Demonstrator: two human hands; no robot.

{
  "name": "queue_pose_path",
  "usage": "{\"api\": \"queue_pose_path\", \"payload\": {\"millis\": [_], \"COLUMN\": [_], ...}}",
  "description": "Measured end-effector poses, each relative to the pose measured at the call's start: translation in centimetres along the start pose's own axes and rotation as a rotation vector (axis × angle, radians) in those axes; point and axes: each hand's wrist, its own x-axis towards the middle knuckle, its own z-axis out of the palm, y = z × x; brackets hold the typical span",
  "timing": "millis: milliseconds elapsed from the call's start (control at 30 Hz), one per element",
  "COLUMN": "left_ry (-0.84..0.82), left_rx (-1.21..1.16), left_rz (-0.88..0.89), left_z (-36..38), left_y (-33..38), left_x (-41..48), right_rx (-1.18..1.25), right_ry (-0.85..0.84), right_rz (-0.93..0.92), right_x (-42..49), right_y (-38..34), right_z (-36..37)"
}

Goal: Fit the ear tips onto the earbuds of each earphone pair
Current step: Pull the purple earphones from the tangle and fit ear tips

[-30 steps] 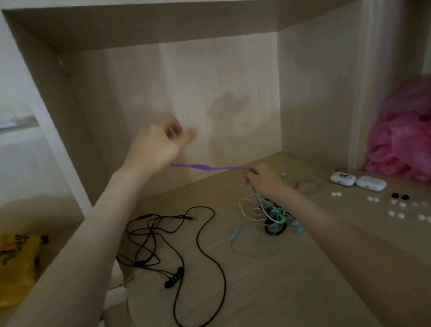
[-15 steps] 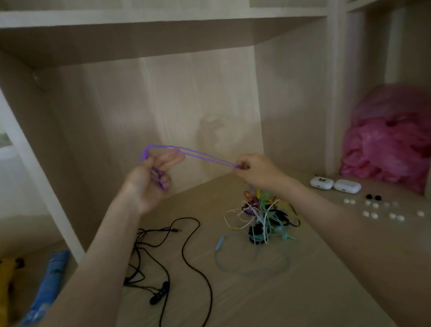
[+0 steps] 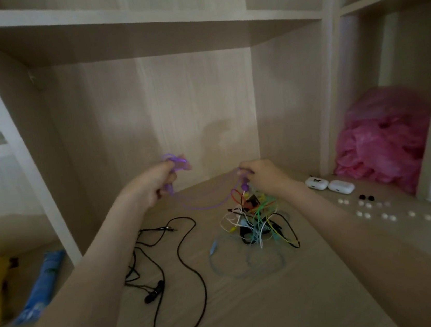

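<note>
Above the desk (image 3: pixel 254 308), both hands are up: the left hand (image 3: pixel 157 181) curls its fingers round a bunch of purple earphone cable (image 3: pixel 180 163), and the right hand (image 3: pixel 263 175) pinches the other end, slack sagging between. The coloured earphone tangle (image 3: pixel 256 220) sits below, with white ear tips (image 3: pixel 364 213) scattered to its right.

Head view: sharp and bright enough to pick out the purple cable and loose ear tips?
Head view: dim, flat light, no glare; the purple cable sagging between left hand and right hand is faint and blurred; the white ear tips at right are soft dots, shapes unclear; wide-angle lens bows the shelf uprights; a soft shadow lies on the back panel.
</note>
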Motion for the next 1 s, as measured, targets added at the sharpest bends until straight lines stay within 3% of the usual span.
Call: {"api": "queue_pose_path", "payload": {"millis": [100,300,400,533,667,800,1000], "left_ry": [-0.026,-0.258,-0.239,-0.126,-0.094,-0.176,-0.343], "left_rx": [0.245,0.463,0.449,0.365,0.246,0.304,0.441], "left_rz": [0.102,0.196,0.214,0.196,0.155,0.093,0.136], "left_z": [2.6,6.8,7.6,7.7,6.8,6.8,9.7], "left_y": [0.3,1.4,1.4,1.2,0.8,0.5,1.1], "left_x": [0.1,-0.2,0.5,1.1,1.0,0.2,-1.5], "right_rx": [0.002,-0.069,-0.05,0.164,0.29,0.392,0.59], "right_ry": [0.027,0.029,0.03,0.045,-0.114,-0.17,-0.088], "right_rz": [-0.087,-0.164,-0.151,-0.009,0.063,0.137,0.215], "right_x": [0.6,1.4,1.6,1.5,0.2,-2.0,-5.7], "right_y": [-1.6,-2.2,-1.9,-1.7,-1.2,0.5,2.4], "right_z": [-0.2,-0.3,-0.5,-0.7,-1.8,-3.1,-5.7]}}
